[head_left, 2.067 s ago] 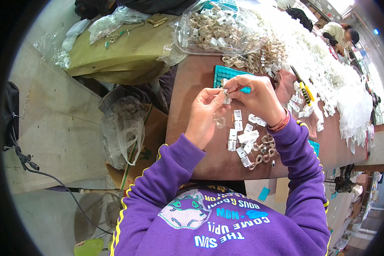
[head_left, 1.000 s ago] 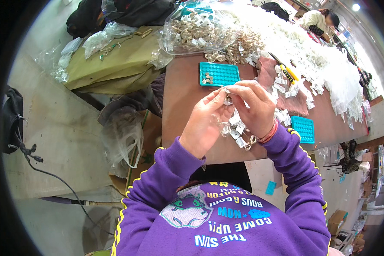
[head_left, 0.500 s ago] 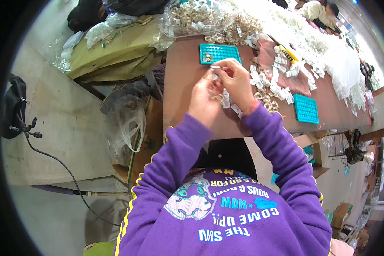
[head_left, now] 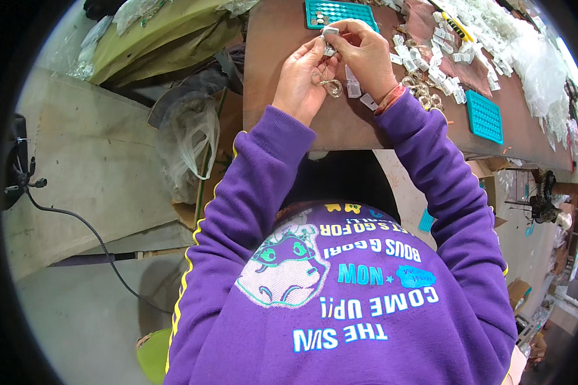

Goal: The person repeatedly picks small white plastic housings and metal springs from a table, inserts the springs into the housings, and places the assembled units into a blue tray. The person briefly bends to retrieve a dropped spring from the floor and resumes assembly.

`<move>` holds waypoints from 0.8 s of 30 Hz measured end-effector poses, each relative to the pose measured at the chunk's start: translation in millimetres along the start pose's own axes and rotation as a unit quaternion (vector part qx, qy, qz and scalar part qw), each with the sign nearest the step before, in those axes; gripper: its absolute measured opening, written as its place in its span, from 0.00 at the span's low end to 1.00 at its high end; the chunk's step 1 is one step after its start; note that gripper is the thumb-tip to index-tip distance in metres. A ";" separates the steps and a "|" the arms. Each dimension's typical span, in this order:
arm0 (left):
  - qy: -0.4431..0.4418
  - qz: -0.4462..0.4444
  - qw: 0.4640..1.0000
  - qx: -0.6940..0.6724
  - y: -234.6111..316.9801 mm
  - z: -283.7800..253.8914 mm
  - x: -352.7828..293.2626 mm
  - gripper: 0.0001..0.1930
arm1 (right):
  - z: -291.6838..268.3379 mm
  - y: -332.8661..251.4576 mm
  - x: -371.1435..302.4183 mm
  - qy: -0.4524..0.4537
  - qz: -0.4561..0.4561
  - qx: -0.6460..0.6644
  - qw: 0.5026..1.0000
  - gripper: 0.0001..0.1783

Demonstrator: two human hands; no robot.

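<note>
The person's left grip [head_left: 299, 82] and right grip [head_left: 366, 59] meet above the counter [head_left: 273, 45], thumbs and fingertips of both pinched together on one small white plastic case [head_left: 330, 32]. The case is held up off the counter, nearer its left edge than its right end; the fingers partly hide it. A looped coil of thin clear cord [head_left: 331, 86] hangs below it, beside the left palm; whether the two are joined cannot be told.

Just beyond the right grip, toward the far side of the counter, lies a teal tray [head_left: 354, 13] with rows of pockets and a few small round metal discs [head_left: 320, 19] at its left end. Beneath the right wrist, which wears a red bracelet [head_left: 390, 99], white plastic pieces [head_left: 352, 86] lie on the counter.

Farther right are scattered white cases [head_left: 438, 72] and coiled cords [head_left: 424, 94]. A second teal tray [head_left: 484, 118] rests close to the near edge, toward the right. Beyond it, a dusty-pink cloth [head_left: 424, 25] lies beside a tool with yellow-and-black handles [head_left: 457, 27], and translucent white plastic [head_left: 546, 90] is heaped along the right end.

Off the left edge, a clear plastic bag [head_left: 187, 141] sits in a cardboard box [head_left: 226, 131].
</note>
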State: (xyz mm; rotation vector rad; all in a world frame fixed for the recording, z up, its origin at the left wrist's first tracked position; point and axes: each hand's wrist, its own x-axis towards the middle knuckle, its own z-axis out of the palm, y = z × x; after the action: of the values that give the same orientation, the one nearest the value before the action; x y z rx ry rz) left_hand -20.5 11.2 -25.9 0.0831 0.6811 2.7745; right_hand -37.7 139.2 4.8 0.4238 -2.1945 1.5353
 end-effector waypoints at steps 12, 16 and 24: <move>0.005 -0.017 1.000 0.012 2.1 3.0 -1.3 0.12 | -49.7 -71.7 -17.5 -0.071 -0.003 0.021 0.997 0.14; 0.019 -0.042 0.997 -0.054 2.9 2.8 0.8 0.09 | -94.6 -109.4 -83.7 -0.209 -0.021 0.029 0.977 0.08; -0.020 -0.064 0.996 -0.060 6.0 1.7 -2.2 0.09 | -99.5 -9.4 -209.7 -0.208 0.450 0.098 0.863 0.09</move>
State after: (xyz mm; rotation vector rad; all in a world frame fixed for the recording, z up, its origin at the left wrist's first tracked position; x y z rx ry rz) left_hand -19.7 6.3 -21.6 0.0678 0.4895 2.6756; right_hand 164.3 230.6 -64.2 -0.3296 -2.7782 2.3193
